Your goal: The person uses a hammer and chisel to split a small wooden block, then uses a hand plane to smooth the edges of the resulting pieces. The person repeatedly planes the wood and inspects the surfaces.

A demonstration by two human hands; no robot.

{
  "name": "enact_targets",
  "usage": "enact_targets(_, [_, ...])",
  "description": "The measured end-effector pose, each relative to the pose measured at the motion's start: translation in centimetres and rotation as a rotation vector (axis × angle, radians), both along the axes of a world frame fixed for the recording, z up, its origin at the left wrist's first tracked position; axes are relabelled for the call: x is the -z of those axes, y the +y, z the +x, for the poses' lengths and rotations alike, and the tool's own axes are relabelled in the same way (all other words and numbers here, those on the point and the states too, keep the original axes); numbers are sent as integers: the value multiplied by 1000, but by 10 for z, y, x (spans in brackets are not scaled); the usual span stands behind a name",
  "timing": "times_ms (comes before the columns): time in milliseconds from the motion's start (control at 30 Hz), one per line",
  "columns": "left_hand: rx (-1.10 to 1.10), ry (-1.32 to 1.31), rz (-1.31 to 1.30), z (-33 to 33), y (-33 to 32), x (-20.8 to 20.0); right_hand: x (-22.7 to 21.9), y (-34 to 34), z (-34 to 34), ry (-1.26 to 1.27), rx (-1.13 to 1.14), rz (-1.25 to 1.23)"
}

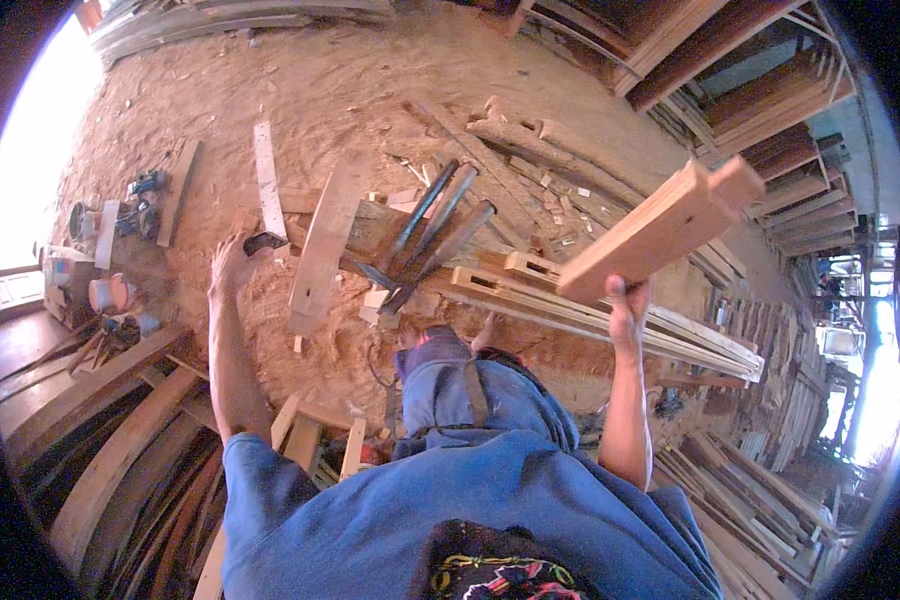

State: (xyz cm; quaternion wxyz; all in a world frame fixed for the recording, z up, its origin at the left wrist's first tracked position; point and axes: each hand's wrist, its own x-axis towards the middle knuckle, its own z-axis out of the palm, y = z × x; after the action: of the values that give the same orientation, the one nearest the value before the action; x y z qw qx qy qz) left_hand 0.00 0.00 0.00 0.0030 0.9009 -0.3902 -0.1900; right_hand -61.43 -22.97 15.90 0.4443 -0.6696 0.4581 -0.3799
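My right hand (628,303) is raised and grips a thick wooden piece (660,225), thumb against its near face. The piece tilts up to the right, with a stepped, narrower end. On the left, low over the sawdust, my left hand (232,258) is closed at the dark handle of a handsaw (267,180), whose pale blade points away from me. The fingers there are partly hidden. Between my hands lie a flat plank (328,235) and several long-handled tools (435,225). Long timbers with cut slots (530,290) run below the raised piece.
Wood scraps (550,205) and sawdust cover the ground ahead. A blue power tool (148,183) sits at the left, near an orange-and-white round thing (112,293). Stacked boards stand at the near left (120,450), near right (750,490) and on far-right racks (780,105).
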Motion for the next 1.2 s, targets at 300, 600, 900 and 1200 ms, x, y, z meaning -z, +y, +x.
enact_targets(300, [-103, 419, -338, -1, 4, 6, 35, 37, 33, 61, 110, 112])
enact_targets(600, [-408, 501, -530, -20, -10, 56, 47, 58, 69, 60, -74, 274])
enact_targets(900, [-247, 97, -397, -140, -54, -16, 49, 60, 122, 173, -120, 436])
enact_targets(1200, [-362, 193, -354, -140, -46, -33, 109, 63, 167, 328, -159, 432])
